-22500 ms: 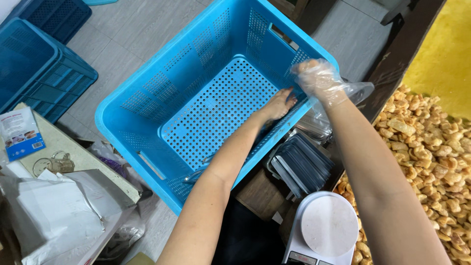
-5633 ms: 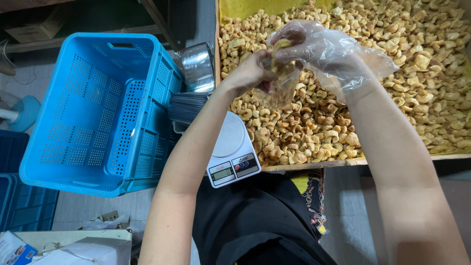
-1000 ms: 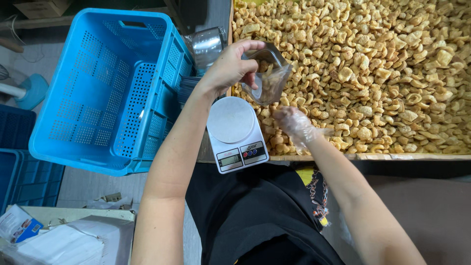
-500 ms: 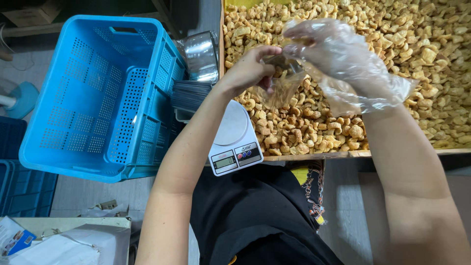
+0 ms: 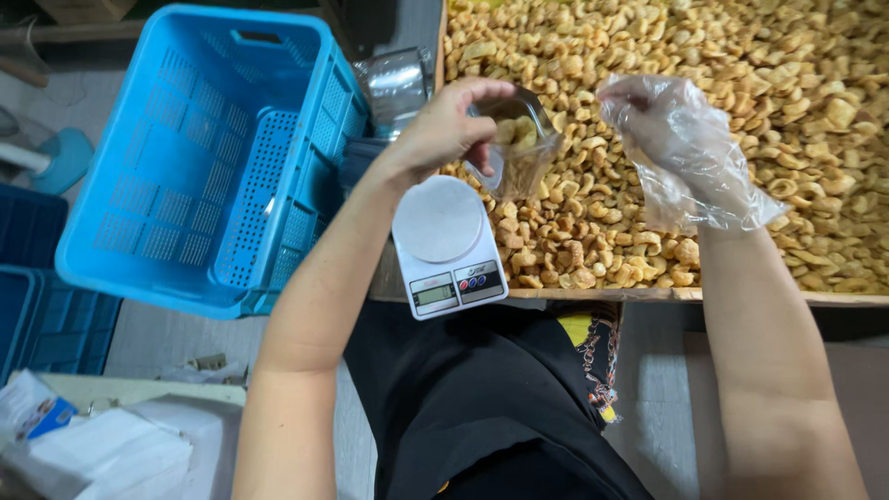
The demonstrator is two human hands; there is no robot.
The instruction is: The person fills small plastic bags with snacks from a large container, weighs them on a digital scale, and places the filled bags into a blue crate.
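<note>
My left hand (image 5: 451,127) grips the rim of a small clear plastic bag (image 5: 520,153) with golden fried snack pieces in it, holding it above the near edge of the snack tray. My right hand (image 5: 669,130), in a loose clear plastic glove, hovers to the right of the bag over the heap of fried snacks (image 5: 815,111); whether it holds any pieces I cannot tell. A white digital kitchen scale (image 5: 445,243) with nothing on its plate sits just below the bag.
A large blue perforated crate (image 5: 213,157) stands to the left, with darker blue crates (image 5: 37,278) beyond it. A shiny metal container (image 5: 395,83) sits between crate and tray. The tray's wooden front edge (image 5: 741,296) runs across. Papers and a packet (image 5: 83,444) lie bottom left.
My gloved right hand has come away from the bag's mouth and moved to the right. The left hand still holds the bag, now a little lower over the scale.
</note>
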